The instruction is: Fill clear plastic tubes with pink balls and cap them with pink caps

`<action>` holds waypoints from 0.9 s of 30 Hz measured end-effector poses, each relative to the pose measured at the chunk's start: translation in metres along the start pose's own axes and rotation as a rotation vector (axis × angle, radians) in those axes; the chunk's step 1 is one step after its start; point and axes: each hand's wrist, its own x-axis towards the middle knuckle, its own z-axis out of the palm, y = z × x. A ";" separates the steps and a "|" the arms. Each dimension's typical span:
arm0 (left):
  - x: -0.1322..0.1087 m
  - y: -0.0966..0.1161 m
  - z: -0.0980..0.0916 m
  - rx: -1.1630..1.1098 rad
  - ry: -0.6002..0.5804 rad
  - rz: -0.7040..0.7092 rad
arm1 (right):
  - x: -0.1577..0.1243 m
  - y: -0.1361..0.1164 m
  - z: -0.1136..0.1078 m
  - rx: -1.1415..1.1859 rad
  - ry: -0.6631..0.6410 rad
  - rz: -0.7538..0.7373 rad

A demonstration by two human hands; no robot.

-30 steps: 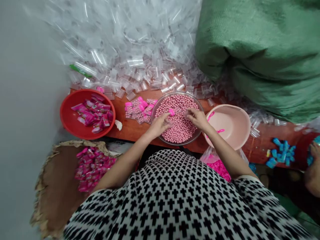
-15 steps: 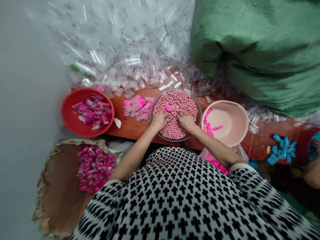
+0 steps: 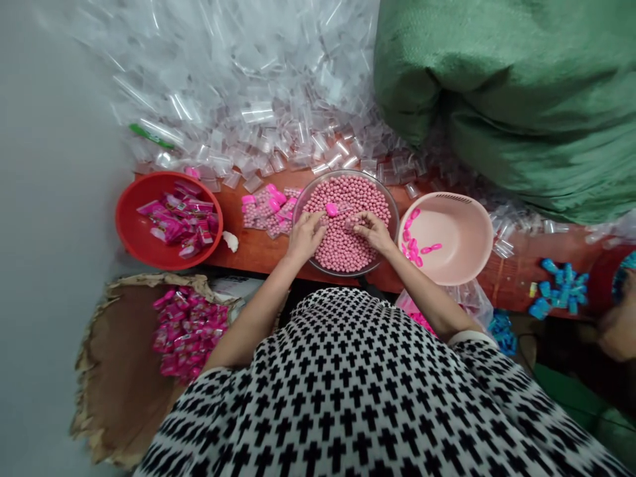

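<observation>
A round metal bowl (image 3: 301,199) full of pink beads (image 3: 342,255) stands in front of me. Over its left side, my left hand (image 3: 305,237) has its fingers curled towards the thumb; whether something clear is between them I cannot make out. At the bowl's right side, my right hand (image 3: 373,232) pinches a small clear plastic container (image 3: 350,224) just above the beads. A bright pink cap (image 3: 331,209), apparently on another clear container, lies on the beads between my hands.
Left are bead-filled containers (image 3: 258,212), a red basin (image 3: 120,222) of pink packets and a box (image 3: 106,358). Right are a pale pink basin (image 3: 462,242) with pink caps and blue pieces (image 3: 564,288). Behind are clear containers (image 3: 258,116) and a green sack (image 3: 521,112).
Both hands have risen out of the beads and moved slightly apart. The clear container at my right fingertips has come into sight. The whole view has shifted a little.
</observation>
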 end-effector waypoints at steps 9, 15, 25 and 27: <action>0.031 0.040 0.043 0.359 -0.321 0.133 | -0.004 -0.008 -0.021 -0.113 0.107 -0.032; 0.028 0.028 0.066 -0.116 -0.103 -0.004 | -0.008 0.002 -0.031 -0.071 0.163 -0.015; 0.012 0.019 0.068 -1.207 -0.012 -0.182 | 0.019 0.020 -0.034 -0.268 0.228 -0.148; 0.011 0.023 0.062 -1.206 -0.043 -0.224 | 0.020 0.016 -0.032 -0.344 0.231 -0.161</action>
